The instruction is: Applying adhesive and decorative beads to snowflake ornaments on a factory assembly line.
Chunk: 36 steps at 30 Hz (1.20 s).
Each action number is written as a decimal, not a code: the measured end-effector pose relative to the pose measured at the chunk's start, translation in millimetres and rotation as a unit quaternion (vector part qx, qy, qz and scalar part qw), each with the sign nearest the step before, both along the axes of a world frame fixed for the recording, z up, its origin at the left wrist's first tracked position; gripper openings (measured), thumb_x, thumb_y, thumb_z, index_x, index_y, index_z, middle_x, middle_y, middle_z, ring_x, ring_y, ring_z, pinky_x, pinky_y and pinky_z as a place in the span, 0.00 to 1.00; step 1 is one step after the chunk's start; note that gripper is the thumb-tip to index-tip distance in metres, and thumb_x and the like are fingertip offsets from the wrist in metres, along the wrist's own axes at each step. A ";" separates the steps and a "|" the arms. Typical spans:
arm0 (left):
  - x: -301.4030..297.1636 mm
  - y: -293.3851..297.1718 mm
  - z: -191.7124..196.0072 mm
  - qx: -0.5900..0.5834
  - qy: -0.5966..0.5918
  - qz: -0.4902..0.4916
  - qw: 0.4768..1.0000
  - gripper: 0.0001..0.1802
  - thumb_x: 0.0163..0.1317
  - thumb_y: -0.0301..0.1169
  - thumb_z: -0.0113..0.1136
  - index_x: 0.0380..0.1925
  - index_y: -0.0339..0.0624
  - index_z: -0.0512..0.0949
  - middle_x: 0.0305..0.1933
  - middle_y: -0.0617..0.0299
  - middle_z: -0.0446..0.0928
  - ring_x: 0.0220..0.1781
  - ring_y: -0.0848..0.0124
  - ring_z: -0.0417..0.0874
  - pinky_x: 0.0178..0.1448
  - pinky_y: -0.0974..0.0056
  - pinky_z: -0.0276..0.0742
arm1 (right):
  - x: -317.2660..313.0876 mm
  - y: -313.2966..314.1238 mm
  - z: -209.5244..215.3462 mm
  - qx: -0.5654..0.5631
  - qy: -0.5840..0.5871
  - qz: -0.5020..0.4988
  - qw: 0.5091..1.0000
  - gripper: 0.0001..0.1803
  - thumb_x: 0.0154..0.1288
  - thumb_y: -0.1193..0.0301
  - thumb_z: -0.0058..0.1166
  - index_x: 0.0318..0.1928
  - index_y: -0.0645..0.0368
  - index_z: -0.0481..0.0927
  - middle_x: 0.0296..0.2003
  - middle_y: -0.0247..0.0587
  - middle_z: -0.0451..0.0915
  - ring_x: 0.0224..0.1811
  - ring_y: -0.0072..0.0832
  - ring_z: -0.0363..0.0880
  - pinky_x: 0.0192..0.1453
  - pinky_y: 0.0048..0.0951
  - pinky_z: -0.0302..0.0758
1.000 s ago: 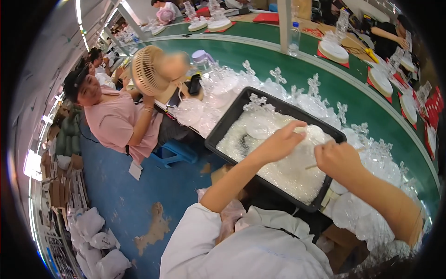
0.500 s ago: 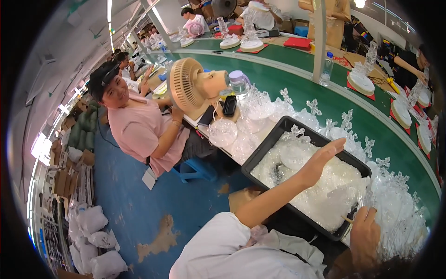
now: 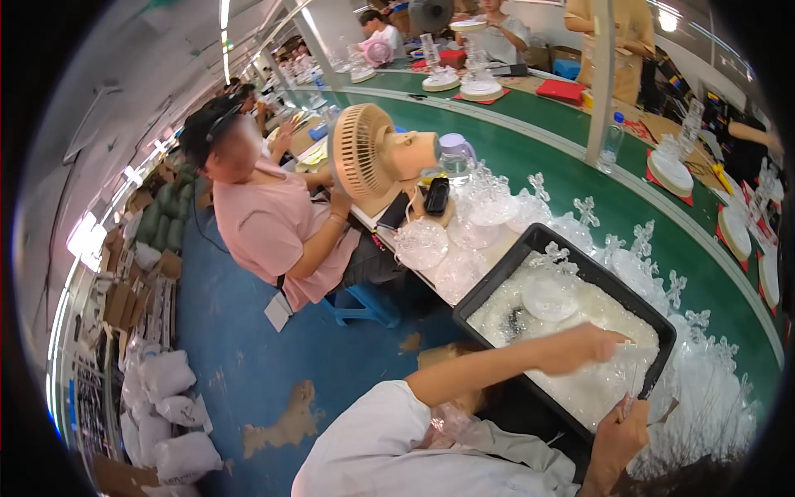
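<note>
In front of me a black tray [image 3: 494, 275] holds a bed of white, glittery granules [image 3: 580, 389]. A clear round piece with a snowflake-like top [image 3: 551, 296] lies on the granules near the far left. My left hand [image 3: 580, 348] reaches over the tray, closed and somewhat blurred, its fingers at the upper end of a clear, flat plastic piece [image 3: 633, 358]. Whether it grips that piece is hard to see. At the tray's near right corner my right hand [image 3: 621, 435] is closed on the lower end of the same clear piece.
Clear snowflake-topped pieces [image 3: 704, 373] crowd the table behind and right of the tray. A beige fan [image 3: 364, 153] and a lidded bottle [image 3: 455, 156] stand to the left. A person in pink [image 3: 269, 219] sits there. A green conveyor [image 3: 522, 153] runs beyond, with a metal post [image 3: 602, 91].
My left hand has come down toward the tray's right end, going from spread fingers to closed. My right hand has shifted slightly left; the thin stick by it no longer shows. The view has turned slightly.
</note>
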<state>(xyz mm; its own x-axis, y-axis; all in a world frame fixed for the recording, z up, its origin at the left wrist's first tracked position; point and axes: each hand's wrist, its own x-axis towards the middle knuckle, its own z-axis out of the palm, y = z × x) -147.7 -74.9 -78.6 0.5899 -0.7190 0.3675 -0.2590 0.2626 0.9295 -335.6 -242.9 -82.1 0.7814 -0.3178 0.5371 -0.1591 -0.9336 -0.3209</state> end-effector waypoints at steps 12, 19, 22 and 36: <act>-6.4 18.5 14.7 0.071 -0.138 0.061 0.986 0.30 0.80 0.44 0.35 0.65 0.37 0.78 0.71 0.48 0.76 0.74 0.52 0.73 0.84 0.51 0.48 | 6.4 -19.3 -17.7 -0.033 -0.130 0.016 0.991 0.07 0.72 0.75 0.60 0.42 0.69 0.84 0.38 0.59 0.86 0.38 0.54 0.86 0.41 0.44 0.82; -20.2 16.5 26.4 0.124 -0.136 0.005 0.983 0.46 0.76 0.62 0.34 0.65 0.24 0.74 0.70 0.44 0.76 0.73 0.57 0.76 0.78 0.55 0.63 | 14.9 -27.5 -5.5 -0.080 -0.184 0.109 0.973 0.07 0.69 0.80 0.62 0.45 0.71 0.83 0.41 0.61 0.86 0.39 0.54 0.87 0.44 0.44 0.84; -27.6 14.6 28.8 -0.062 -0.104 0.194 0.974 0.36 0.78 0.52 0.37 0.64 0.29 0.75 0.68 0.43 0.78 0.75 0.51 0.73 0.81 0.51 0.58 | 11.6 -29.9 -3.3 -0.110 -0.170 0.107 0.973 0.09 0.63 0.81 0.66 0.42 0.68 0.80 0.41 0.58 0.87 0.38 0.51 0.89 0.34 0.42 0.84; -42.7 -7.4 46.4 -0.041 0.061 0.094 0.993 0.47 0.70 0.68 0.42 0.64 0.32 0.77 0.66 0.46 0.80 0.66 0.51 0.82 0.75 0.54 0.70 | -5.0 -40.1 -17.6 -0.087 -0.214 0.089 0.969 0.17 0.60 0.73 0.66 0.49 0.66 0.82 0.46 0.63 0.86 0.36 0.44 0.89 0.27 0.38 0.77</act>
<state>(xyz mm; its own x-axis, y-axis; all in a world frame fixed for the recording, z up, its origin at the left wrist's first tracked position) -190.5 -82.3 -32.1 0.7545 -0.5624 0.3383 -0.1972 0.2973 0.9342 -340.6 -283.0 -99.7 0.5098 -0.0745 0.8570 0.1215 -0.9800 -0.1574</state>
